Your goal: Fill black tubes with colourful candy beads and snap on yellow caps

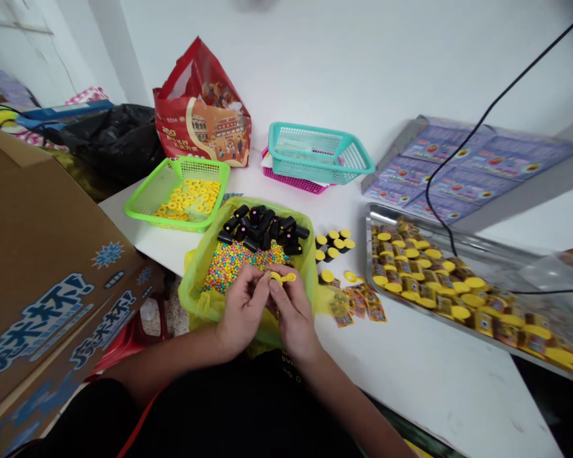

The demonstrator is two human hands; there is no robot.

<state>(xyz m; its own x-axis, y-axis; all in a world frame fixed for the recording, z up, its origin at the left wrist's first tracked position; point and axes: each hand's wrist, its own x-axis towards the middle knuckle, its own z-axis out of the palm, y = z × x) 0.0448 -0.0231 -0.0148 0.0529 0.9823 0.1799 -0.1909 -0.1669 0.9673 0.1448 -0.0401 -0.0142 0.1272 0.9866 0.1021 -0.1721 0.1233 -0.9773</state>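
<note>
As viewed from the head-worn camera, the left hand (pixel 243 312) and the right hand (pixel 293 312) are closed at the fingertips, gripping a small yellow plastic spoon (pixel 282 277) between them. The spoon is held above a basket lined with a translucent yellow-green plastic bag (pixel 191 299), which contains multicoloured candy beads (pixel 241 267) and black cylindrical tubes (pixel 258 226). On the white tabletop (pixel 410 388), a lime-green plastic basket (pixel 146 207) containing yellow rings (pixel 191 197) stands behind and left of the hands. Right of the lined basket are black tubes with yellow caps (pixel 334 245) and printed foil sachets (pixel 358 305). Further right, a stainless-steel tray (pixel 368 235) carries rows of yellow-capped items (pixel 424 280).
</note>
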